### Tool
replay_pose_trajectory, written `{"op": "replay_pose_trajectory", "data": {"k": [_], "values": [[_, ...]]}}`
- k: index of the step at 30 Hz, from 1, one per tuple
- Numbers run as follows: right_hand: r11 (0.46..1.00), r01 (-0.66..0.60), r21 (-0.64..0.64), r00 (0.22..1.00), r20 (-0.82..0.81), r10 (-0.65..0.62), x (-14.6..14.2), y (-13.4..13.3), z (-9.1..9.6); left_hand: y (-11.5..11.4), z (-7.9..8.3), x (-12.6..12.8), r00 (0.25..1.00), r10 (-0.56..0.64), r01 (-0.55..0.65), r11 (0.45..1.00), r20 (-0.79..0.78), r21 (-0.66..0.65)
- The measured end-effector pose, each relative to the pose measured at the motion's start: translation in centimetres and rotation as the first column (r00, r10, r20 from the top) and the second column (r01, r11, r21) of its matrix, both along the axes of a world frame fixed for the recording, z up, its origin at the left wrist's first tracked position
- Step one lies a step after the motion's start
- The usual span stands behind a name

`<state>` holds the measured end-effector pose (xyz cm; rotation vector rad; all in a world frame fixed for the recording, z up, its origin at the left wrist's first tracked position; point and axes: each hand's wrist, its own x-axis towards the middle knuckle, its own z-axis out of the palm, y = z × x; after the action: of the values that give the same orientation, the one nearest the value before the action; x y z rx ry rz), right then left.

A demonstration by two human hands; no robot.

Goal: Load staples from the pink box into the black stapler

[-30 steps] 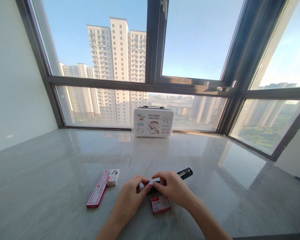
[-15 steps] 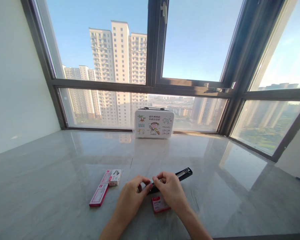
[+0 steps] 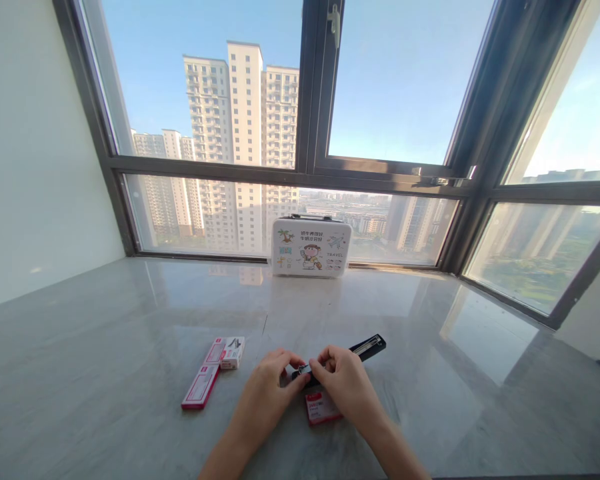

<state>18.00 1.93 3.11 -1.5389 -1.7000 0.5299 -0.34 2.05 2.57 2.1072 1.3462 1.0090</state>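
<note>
A black stapler (image 3: 368, 347) lies aslant on the counter, opened so that its metal channel shows at the far right end. At its near left end, my left hand (image 3: 266, 383) is closed, thumb and fingertips gripping the tip. My right hand (image 3: 344, 379) crosses over the stapler's middle and hides it. Its thumb and index finger are pinched together close to the left fingertips, near a small silvery piece of metal (image 3: 305, 369). What that pinch holds is too small to make out. Just below the stapler sits a small red staple box (image 3: 320, 408), partly covered by my right hand.
Left of my hands, two flat pink-and-white boxes (image 3: 201, 387) lie end to end, beside a small white box with a stapler picture (image 3: 233, 353). A white cartoon-printed case (image 3: 311, 248) stands against the window frame (image 3: 380, 179) at the back of the marble counter (image 3: 105, 373).
Both hands stay at the stapler's near end, with slight finger movement. More silvery metal shows between the fingertips. The whole view has shifted slightly.
</note>
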Motion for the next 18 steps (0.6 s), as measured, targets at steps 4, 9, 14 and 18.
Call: {"op": "replay_pose_trajectory", "data": {"k": [4,9,14,18], "values": [[0.999,-0.020,0.033,0.998,0.052,0.019,-0.3,-0.9,0.9,0.2,-0.1,-0.1,0.999,-0.021,0.021,1.000,-0.045,0.003],[0.987,-0.152,-0.058,0.982,-0.119,0.144,3.2,-2.1,0.3,0.2,-0.2,-0.2,0.996,-0.003,0.000,0.999,-0.093,-0.033],[0.935,-0.053,-0.349,0.967,-0.250,-0.038,10.0,-3.3,-0.2,0.0,0.3,-0.1,0.994,-0.029,0.022,0.998,-0.103,-0.064],[0.948,-0.094,-0.305,0.906,-0.422,-0.046,10.3,-2.6,2.1,-0.1,0.6,0.0,0.992,-0.068,0.060,0.995,-0.110,-0.074]]}}
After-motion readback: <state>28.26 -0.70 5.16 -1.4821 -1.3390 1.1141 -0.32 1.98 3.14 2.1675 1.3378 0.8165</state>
